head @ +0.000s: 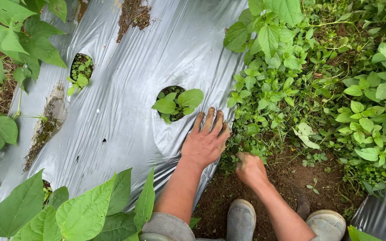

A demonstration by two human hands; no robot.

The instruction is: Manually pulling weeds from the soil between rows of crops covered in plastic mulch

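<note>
My left hand lies flat, fingers together, on the edge of a silver plastic mulch sheet, just below a round hole with a small green seedling. My right hand is closed in a muddy fist at the base of the low green weeds that grow beside the sheet. It seems to grip weed stems at the soil, though the fingers hide what is inside.
Another hole with a seedling is further left. Large bean leaves fill the lower left. Dense weeds and plants cover the right. Bare brown soil and my two grey boots are below. More silver sheet at lower right.
</note>
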